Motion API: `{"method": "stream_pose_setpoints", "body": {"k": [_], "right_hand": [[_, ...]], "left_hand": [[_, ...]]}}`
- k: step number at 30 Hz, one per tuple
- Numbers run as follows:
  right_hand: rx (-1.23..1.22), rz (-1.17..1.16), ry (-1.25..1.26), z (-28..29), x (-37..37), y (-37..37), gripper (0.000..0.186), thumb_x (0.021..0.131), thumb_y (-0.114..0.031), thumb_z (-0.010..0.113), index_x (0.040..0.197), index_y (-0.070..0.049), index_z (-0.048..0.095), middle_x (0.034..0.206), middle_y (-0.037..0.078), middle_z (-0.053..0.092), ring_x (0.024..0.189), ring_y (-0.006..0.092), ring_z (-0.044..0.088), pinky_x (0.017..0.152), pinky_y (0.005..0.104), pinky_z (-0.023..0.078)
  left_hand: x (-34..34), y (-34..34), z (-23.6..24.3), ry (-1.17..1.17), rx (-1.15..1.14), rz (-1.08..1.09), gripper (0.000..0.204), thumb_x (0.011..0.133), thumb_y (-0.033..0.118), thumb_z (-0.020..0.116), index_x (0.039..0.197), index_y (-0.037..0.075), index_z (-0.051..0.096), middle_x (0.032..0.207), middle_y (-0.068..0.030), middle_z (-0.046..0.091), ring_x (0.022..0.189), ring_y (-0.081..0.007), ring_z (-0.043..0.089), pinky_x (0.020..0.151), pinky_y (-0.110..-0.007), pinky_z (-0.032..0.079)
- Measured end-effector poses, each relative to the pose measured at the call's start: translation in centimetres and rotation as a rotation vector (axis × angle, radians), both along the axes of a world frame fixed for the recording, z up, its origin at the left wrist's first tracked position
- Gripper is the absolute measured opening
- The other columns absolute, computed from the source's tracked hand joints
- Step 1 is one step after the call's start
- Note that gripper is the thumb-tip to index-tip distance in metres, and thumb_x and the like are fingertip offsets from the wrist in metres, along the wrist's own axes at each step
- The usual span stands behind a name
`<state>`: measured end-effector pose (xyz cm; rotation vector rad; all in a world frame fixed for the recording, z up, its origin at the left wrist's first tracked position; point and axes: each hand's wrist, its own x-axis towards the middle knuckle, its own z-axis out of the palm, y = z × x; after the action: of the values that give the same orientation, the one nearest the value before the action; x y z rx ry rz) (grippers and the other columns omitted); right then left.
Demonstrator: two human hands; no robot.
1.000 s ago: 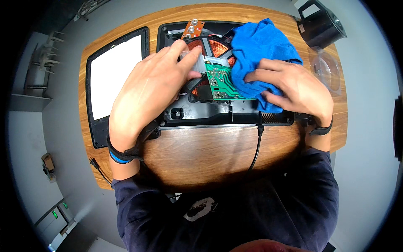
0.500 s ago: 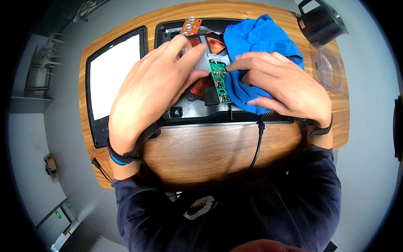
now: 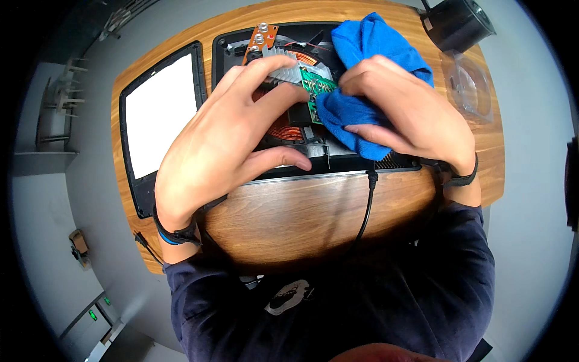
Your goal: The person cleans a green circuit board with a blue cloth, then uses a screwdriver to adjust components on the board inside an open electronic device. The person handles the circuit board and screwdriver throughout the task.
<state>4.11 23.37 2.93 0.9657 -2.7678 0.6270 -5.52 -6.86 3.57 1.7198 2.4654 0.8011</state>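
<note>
An opened induction cooker (image 3: 386,171) lies in front of me, its copper coil (image 3: 282,131) partly hidden by my hands. Over the coil sit a finned silver heat sink (image 3: 287,73) and a green circuit board (image 3: 316,84). My left hand (image 3: 223,130) is spread, with two fingertips touching the heat sink and the board's left edge; its thumb stands apart near the front rim. In my right hand (image 3: 407,108) is a bunched blue cloth (image 3: 386,45), pressed against the board's right side and covering part of it. An orange circuit board (image 3: 259,41) stands at the back left.
A black-framed panel with a white face (image 3: 161,114) lies left of the cooker. At the right are a clear plastic container (image 3: 470,90) and a black kettle-like vessel (image 3: 457,25). A black cord (image 3: 366,211) runs from the front edge; a plug (image 3: 142,240) lies at the lower left.
My left thumb has moved off the heat sink toward the front, and the fingers reach farther right. The heat sink and green board have turned slightly. My right hand has brought the cloth over the board.
</note>
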Motion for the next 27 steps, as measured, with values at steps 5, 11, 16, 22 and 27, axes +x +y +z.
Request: {"method": "stream_pose_setpoints", "body": {"k": [5, 11, 16, 22, 27], "right_hand": [[0.039, 0.049, -0.095, -0.4, -0.1, 0.7, 0.051, 0.099, -0.024, 0.077, 0.143, -0.005, 0.060, 0.122, 0.019, 0.068, 0.115, 0.0432, 0.067, 0.095, 0.0523, 0.057], [0.002, -0.055, -0.020, 0.7, 0.4, 0.0, 0.051, 0.097, -0.021, 0.076, 0.145, -0.008, 0.063, 0.115, 0.017, 0.069, 0.111, 0.0419, 0.070, 0.094, 0.0514, 0.058], [0.023, -0.125, 0.106, 1.3, 0.4, 0.0, 0.044, 0.094, -0.026, 0.085, 0.133, -0.005, 0.078, 0.117, 0.015, 0.074, 0.102, 0.0371, 0.074, 0.089, 0.0433, 0.060], [0.027, 0.010, 0.043, 0.7, 0.7, 0.1, 0.031, 0.096, -0.024, 0.084, 0.123, -0.010, 0.076, 0.115, 0.010, 0.067, 0.107, 0.0328, 0.071, 0.082, 0.0460, 0.060], [0.181, 0.015, 0.012, 1.5, 0.8, 0.8, 0.036, 0.090, -0.025, 0.085, 0.121, -0.011, 0.076, 0.114, 0.009, 0.066, 0.108, 0.0323, 0.070, 0.086, 0.0472, 0.059]], "left_hand": [[0.3, 0.2, -0.4, 0.023, 0.014, 0.032, 0.044, 0.088, 0.023, 0.095, 0.125, 0.006, 0.078, 0.160, -0.0114, 0.063, 0.126, -0.0350, 0.069, 0.106, -0.046, 0.059], [0.9, 0.8, -0.1, 0.090, 0.065, 0.004, 0.033, 0.087, 0.019, 0.095, 0.115, 0.006, 0.082, 0.152, -0.0087, 0.067, 0.109, -0.0289, 0.067, 0.097, -0.042, 0.059], [1.0, 0.9, 0.3, 0.101, 0.089, -0.019, 0.036, 0.082, 0.020, 0.097, 0.112, 0.006, 0.084, 0.146, -0.0082, 0.069, 0.107, -0.0274, 0.065, 0.094, -0.041, 0.058], [0.9, 1.2, 0.2, 0.093, 0.104, -0.043, 0.035, 0.078, 0.020, 0.098, 0.108, 0.005, 0.085, 0.140, -0.0079, 0.069, 0.104, -0.0261, 0.064, 0.091, -0.040, 0.058], [1.2, 0.9, 0.2, 0.088, 0.113, -0.030, 0.035, 0.078, 0.020, 0.098, 0.107, 0.005, 0.086, 0.139, -0.0074, 0.069, 0.102, -0.0252, 0.064, 0.088, -0.039, 0.057]]}}
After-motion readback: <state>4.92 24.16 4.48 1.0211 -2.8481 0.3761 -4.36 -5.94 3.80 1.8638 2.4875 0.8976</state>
